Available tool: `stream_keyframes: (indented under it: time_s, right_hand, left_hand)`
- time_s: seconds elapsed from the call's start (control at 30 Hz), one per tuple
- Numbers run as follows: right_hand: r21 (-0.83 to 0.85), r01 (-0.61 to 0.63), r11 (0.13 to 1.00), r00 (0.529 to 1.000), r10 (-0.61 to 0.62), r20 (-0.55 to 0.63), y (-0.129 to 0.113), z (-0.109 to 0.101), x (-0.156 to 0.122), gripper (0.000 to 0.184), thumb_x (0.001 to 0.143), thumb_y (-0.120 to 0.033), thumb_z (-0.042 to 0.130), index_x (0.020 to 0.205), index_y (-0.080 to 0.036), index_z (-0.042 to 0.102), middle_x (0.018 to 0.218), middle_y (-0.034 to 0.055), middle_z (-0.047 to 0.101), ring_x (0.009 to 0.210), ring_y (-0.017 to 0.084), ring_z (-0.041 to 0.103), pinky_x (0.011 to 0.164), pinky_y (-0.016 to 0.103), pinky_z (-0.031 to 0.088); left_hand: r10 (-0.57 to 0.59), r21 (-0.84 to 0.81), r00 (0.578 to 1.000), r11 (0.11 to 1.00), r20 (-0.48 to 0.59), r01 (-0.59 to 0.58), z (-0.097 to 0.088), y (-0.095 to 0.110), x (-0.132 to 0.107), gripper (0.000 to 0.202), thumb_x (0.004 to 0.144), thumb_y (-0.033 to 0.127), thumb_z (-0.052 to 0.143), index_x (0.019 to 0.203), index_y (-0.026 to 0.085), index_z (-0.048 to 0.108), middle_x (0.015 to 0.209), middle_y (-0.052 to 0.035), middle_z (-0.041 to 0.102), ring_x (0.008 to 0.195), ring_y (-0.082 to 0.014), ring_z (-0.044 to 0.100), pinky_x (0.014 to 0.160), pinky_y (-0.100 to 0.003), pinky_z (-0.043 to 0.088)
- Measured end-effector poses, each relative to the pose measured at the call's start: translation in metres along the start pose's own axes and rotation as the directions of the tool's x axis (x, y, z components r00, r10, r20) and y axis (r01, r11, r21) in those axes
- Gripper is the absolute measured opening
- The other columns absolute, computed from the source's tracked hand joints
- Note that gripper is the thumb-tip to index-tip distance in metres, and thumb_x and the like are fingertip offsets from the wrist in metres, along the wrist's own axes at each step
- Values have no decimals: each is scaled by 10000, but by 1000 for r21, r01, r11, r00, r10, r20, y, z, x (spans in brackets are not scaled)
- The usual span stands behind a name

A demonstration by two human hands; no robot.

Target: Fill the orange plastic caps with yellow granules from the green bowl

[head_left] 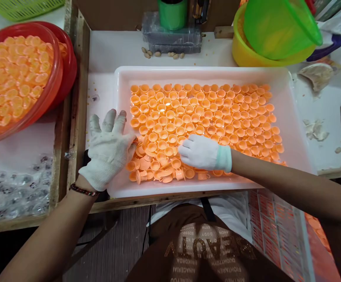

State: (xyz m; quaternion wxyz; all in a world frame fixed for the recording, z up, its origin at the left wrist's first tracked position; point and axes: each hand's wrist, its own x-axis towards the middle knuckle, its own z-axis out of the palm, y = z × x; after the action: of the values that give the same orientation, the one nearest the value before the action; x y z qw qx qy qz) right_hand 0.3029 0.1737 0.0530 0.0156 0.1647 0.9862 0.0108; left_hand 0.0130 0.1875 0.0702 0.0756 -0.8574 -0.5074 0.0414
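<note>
A white tray point(205, 71) holds many small orange toy cups point(200, 96), mostly upright with their mouths facing up and packed close together. Along the near left part, several cups lie tipped among flat orange saucers point(144, 163). My left hand point(108, 147), in a white knit glove, rests over the tray's left rim with fingers spread; its thumb reaches to the nearby orange pieces. Over the cups in the near middle is my right hand point(201, 152), also gloved, its fingers curled downward and pressed together. Whatever lies under those fingertips is hidden.
At left, a red basin point(59, 84) is heaped with orange cups. Small clear plastic packets point(17, 192) lie below it, beyond a wooden divider point(78, 98). Behind the tray are a green cup point(173, 15) on a wrapped block, peanuts point(158, 54), and yellow and green basins point(282, 29).
</note>
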Motion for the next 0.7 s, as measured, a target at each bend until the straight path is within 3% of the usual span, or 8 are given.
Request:
stream_keyframes:
  time_s: [0.17, 0.33, 0.4, 0.53, 0.7]
  right_hand:
    - [36, -30, 999, 999, 29, 19, -11, 1, -3, 312, 1039, -119, 431, 828, -126, 660, 867, 80, 663, 714, 167, 454, 651, 344, 239]
    - [70, -69, 995, 993, 62, 105, -17, -4, -1, 252, 994, -100, 499, 824, -127, 683, 874, 87, 675, 747, 188, 489, 671, 356, 261]
    - [63, -104, 993, 991, 98, 96, -16, -8, -2, 290, 1019, -112, 470, 837, -138, 695, 872, 81, 677, 755, 190, 488, 672, 356, 249]
    - [50, -186, 981, 982, 184, 39, -11, -12, 0, 269, 1008, -103, 493, 857, -151, 709, 876, 77, 681, 758, 188, 475, 672, 357, 217]
    - [89, -261, 961, 965, 262, -7, -11, -8, 5, 226, 981, -79, 523, 880, -154, 710, 889, 76, 687, 768, 182, 472, 681, 355, 212]
  left_hand:
    - [-77, -35, 997, 996, -12, 76, 11, -7, 9, 280, 973, 373, 540, 991, 164, 725, 1664, -173, 305, 1541, -427, 237, 1184, -731, 152]
    - [-130, -123, 991, 984, -13, 127, 1, -1, 8, 339, 989, 416, 481, 977, 176, 720, 1626, -138, 400, 1510, -390, 329, 1206, -636, 236]
    - [-145, -168, 989, 975, 21, 146, -3, 5, 6, 328, 966, 434, 508, 913, 194, 725, 1604, -129, 434, 1507, -403, 330, 1201, -644, 242]
    - [-140, -200, 988, 968, 68, 151, -10, 17, 3, 282, 968, 363, 496, 883, 196, 706, 1648, -99, 377, 1553, -393, 234, 1234, -666, 137]
    - [-42, -127, 998, 991, 46, 48, -11, 35, 9, 222, 953, 313, 506, 859, 216, 682, 1682, -57, 323, 1586, -363, 155, 1246, -671, -8]
